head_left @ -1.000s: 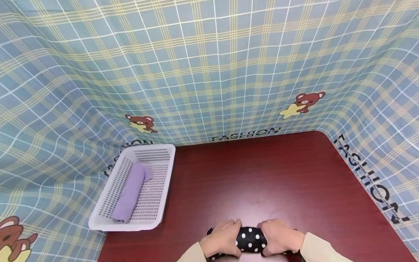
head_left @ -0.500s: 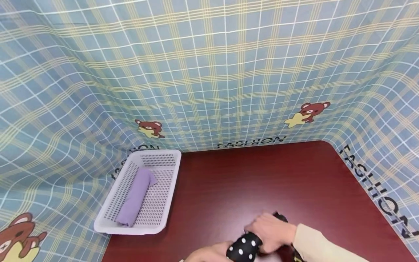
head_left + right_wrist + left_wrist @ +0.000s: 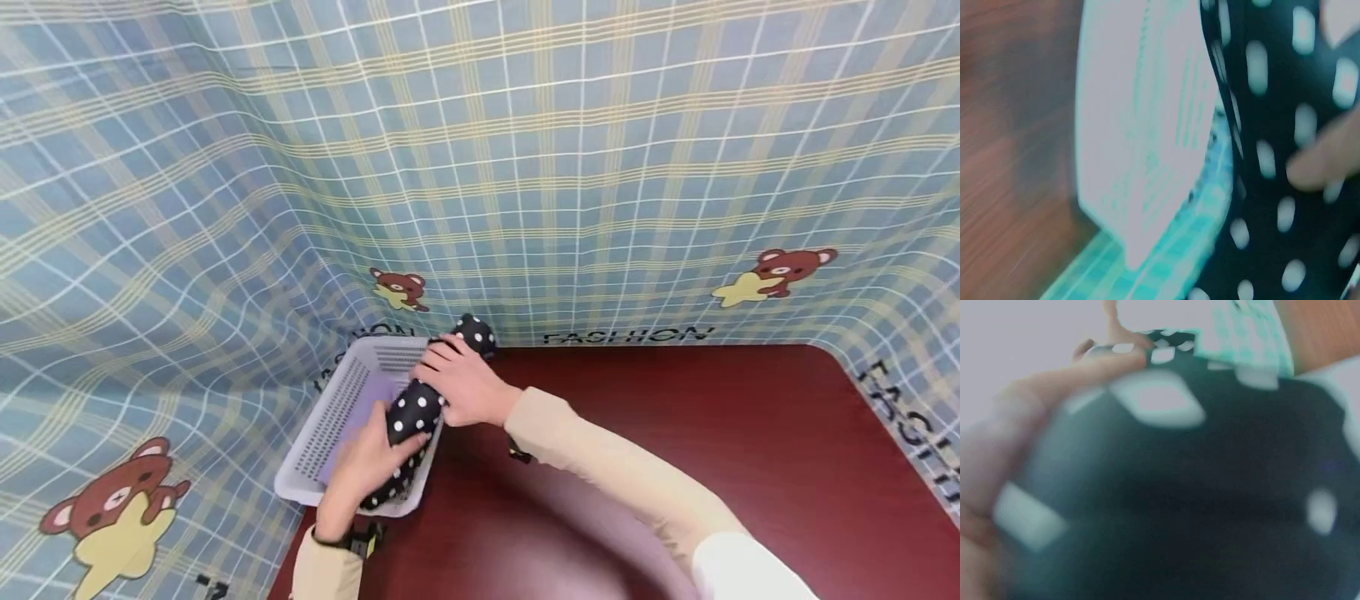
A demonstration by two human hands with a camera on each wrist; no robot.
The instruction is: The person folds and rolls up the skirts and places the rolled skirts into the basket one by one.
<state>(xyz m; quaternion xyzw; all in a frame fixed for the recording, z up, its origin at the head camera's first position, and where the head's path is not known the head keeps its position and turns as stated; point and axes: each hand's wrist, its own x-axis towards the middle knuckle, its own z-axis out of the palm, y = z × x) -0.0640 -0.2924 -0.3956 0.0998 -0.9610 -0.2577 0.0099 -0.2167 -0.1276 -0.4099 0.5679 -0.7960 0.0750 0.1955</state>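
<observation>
A rolled black cloth with white polka dots (image 3: 411,410) is held lengthwise over the right side of a white perforated basket (image 3: 322,433). My left hand (image 3: 367,467) grips its near end, and my right hand (image 3: 457,385) grips its far half. A lilac rolled cloth (image 3: 360,412) lies in the basket, partly hidden by the dotted roll. The left wrist view is blurred and filled by the dotted cloth (image 3: 1197,487). In the right wrist view the dotted cloth (image 3: 1279,144) lies beside the basket wall (image 3: 1141,137), with a fingertip (image 3: 1322,165) on it.
The basket sits at the far left corner of a dark red table (image 3: 675,467). Blue plaid cloth with bear prints (image 3: 525,167) covers the walls behind and at both sides. A shiny patch lies on the table near my right sleeve (image 3: 600,467).
Both hands lifted the dotted roll from the table's near edge and carried it left and away to the basket. The camera view has turned left.
</observation>
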